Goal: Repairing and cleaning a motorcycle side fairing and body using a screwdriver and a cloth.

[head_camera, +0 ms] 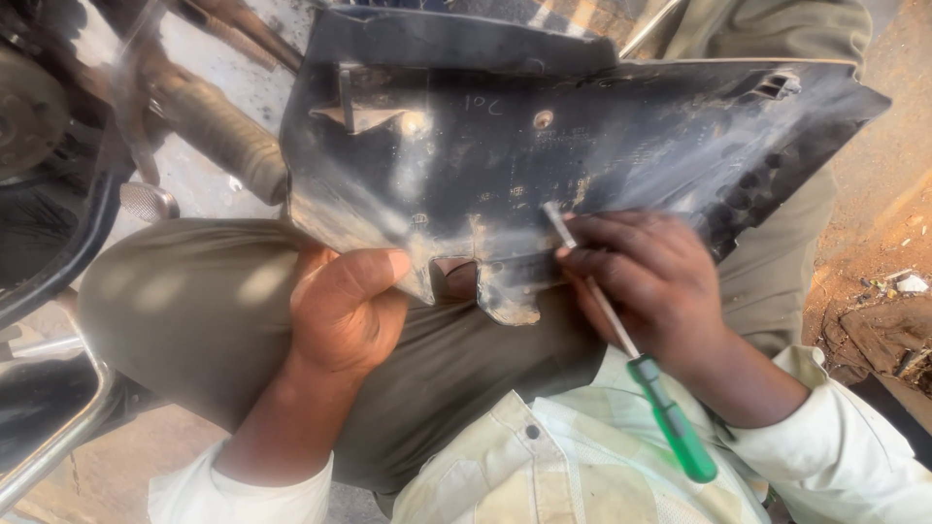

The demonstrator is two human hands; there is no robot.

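Black plastic motorcycle side panel [582, 146]: scuffed, dusty, top edge cut off. Left hand [345, 306] pinches its lower edge; right hand [646, 281] grips green-handled screwdriver [631, 354], shaft partly hidden under fingers.

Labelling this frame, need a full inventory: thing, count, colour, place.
plastic panel: 1, black, dusty and scuffed, resting across the lap, centre top
screwdriver: 1, green handle with metal shaft, tip against the panel, in the right hand
motorcycle exhaust pipe: 1, dull rusty metal, upper left behind the panel
motorcycle frame tube: 1, chrome, lower left
footpeg: 1, grey metal, left by the knee
ground: reddish dirt with small debris, right edge
trousers: olive, knees under the panel
shirt: pale, checked, bottom
left hand: 1, gripping the panel's lower edge
right hand: 1, closed round the screwdriver shaft
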